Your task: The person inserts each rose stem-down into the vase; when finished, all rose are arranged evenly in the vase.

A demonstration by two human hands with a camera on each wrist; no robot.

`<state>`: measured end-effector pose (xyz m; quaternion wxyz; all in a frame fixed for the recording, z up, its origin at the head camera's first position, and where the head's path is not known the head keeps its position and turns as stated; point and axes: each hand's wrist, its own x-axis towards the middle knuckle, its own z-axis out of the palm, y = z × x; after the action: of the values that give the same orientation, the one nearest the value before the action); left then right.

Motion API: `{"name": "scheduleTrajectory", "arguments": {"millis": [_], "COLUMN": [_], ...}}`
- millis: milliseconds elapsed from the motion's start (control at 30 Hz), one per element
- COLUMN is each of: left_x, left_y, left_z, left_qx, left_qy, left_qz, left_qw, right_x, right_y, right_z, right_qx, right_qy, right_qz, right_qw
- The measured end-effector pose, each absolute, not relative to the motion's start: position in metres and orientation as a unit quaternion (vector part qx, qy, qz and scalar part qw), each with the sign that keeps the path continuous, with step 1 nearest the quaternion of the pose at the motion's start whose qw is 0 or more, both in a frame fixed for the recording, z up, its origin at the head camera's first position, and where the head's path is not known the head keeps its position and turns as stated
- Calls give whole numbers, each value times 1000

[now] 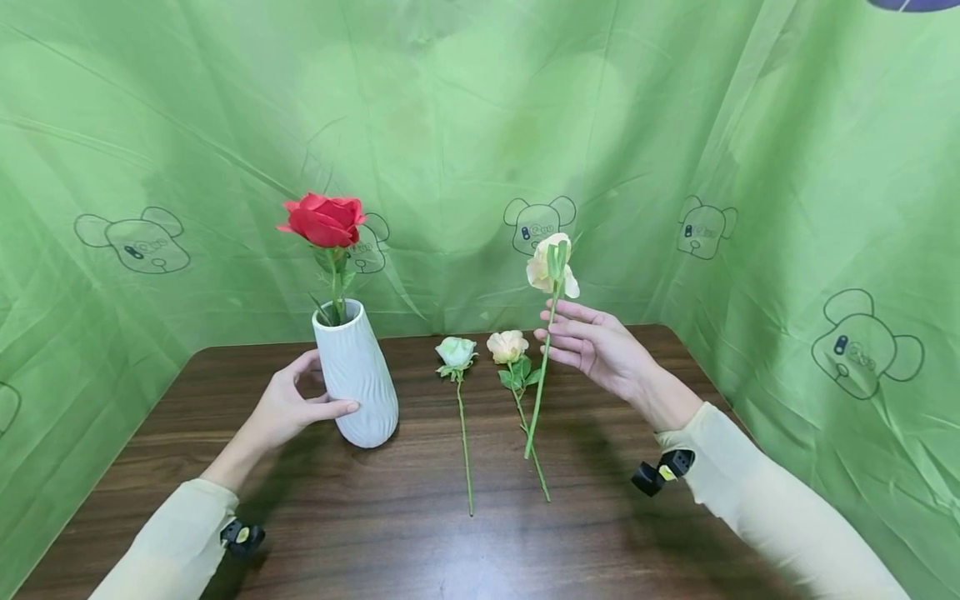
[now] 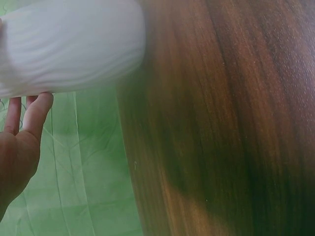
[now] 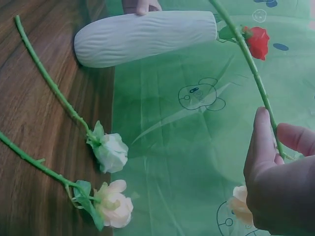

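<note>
My left hand (image 1: 288,404) grips the white ribbed vase (image 1: 358,375) around its side, thumb across the front. One red rose (image 1: 324,221) stands in the vase, its bloom well above the mouth. Held upright in my right hand (image 1: 600,346) is a pale cream rose (image 1: 553,265), pinched by its green stem (image 3: 256,73) between thumb and fingers. In the right wrist view its bloom is partly hidden behind the hand. On the table between the hands lie a pale green-white rose (image 1: 456,353) and a peach rose (image 1: 507,346), blooms toward the back.
The dark wooden table (image 1: 352,533) has its far edge close to a green curtain (image 1: 450,125) printed with bear faces. That curtain also closes in the left and right sides. A small camera sits on each wrist.
</note>
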<state>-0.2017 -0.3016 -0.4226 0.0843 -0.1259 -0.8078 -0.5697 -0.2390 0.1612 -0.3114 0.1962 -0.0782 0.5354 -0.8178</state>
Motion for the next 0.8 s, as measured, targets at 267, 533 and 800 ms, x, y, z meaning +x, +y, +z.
{"name": "scheduleTrajectory", "arguments": {"millis": [267, 533, 800], "left_x": [-203, -204, -201], "left_y": [-303, -301, -301], "left_z": [-422, -423, -419], "left_qx": [-126, -129, -129], "left_qy": [-810, -811, -813], "left_qz": [-567, -566, -561], "left_qw": [83, 81, 85], "right_x": [-237, -232, -232], "right_y": [156, 150, 132], "right_z": [-301, -285, -279], "right_qx": [-83, -99, -110], "right_qy": [530, 495, 476], "right_qz": [-823, -848, -858], "right_qw": [187, 162, 161]}}
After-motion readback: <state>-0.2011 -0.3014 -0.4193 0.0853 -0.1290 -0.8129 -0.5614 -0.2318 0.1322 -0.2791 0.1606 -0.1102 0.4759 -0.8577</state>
